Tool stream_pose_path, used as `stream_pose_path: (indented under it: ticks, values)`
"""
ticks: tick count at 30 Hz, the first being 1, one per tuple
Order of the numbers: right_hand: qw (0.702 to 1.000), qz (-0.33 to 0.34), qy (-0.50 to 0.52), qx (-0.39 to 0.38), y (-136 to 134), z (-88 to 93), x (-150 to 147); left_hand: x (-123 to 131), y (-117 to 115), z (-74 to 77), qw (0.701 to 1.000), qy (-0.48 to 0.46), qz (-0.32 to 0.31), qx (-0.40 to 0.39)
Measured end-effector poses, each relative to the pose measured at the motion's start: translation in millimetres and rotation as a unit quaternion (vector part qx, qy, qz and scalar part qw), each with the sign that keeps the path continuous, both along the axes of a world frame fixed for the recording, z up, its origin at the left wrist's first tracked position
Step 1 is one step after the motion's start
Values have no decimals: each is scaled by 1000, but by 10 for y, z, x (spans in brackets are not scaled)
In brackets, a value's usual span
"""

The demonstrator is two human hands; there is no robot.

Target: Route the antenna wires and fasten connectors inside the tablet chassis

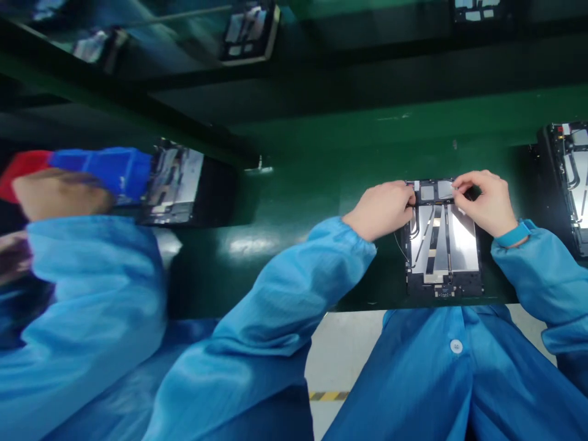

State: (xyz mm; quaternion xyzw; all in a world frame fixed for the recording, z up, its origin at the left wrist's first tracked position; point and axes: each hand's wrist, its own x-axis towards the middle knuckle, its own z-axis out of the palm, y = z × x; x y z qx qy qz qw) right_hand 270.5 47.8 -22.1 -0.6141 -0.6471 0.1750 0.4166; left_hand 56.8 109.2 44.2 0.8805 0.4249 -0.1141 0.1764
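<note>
An opened tablet (441,245) with bare inner parts, silvery plates and dark ribbon cables lies at the table's front edge. My left hand (383,210) is closed on its upper left corner, the fingers curled over the edge. At the upper right corner, my right hand (487,201) has thumb and forefinger pinched together. Whatever sits between those fingertips is too small to make out. A light square plate (427,193) shows between my hands in the tablet's top strip. One thin wire hangs out at the tablet's left side.
Stacks of opened tablets stand at the right (576,177) and left (177,184) of the green table (294,159). A co-worker's blurred hand (64,193) is by the blue bins (108,168) and a red bin (22,168). A shelf with more devices (250,30) runs above.
</note>
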Motion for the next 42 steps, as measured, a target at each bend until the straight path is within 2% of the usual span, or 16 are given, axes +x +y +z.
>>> stream_pose_path:
  ticks: [4, 8, 13, 18, 20, 22, 25, 28, 32, 38, 42]
  values:
    - [988, 51, -140, 41, 49, 2, -10, 118, -363, -35, 1000, 5, 18, 15]
    - [978, 106, -175, 46, -64, 44, -3, 320, -586, -63, 997, 41, 38, 55]
    - [990, 117, -79, -1, -245, 72, 104, 381, -620, -154, 994, 32, 74, 69]
    - [990, 33, 113, -84, -278, -49, 200, 256, -628, -243, 987, -85, 114, 78]
    - [980, 5, 168, -103, -264, -104, 213, 242, -598, -245, 979, -138, 120, 93]
    - [974, -1, 198, -110, -248, -137, 213, 270, -523, -245, 975, -177, 95, 92]
    - [971, 2, 211, -112, -232, -142, 204, 359, -334, -275, 976, -208, 38, 41]
    - [972, 6, 209, -108, -231, -119, 199, 437, -133, -325, 974, -226, 9, -31]
    - [973, -1, 202, -111, -239, -84, 206, 496, 29, -347, 965, -244, 8, -90]
    - [971, 2, 199, -132, -255, -36, 231, 541, 126, -303, 962, -234, 13, -142]
    - [970, -3, 205, -133, -259, -27, 242, 558, 144, -300, 963, -229, 15, -142]
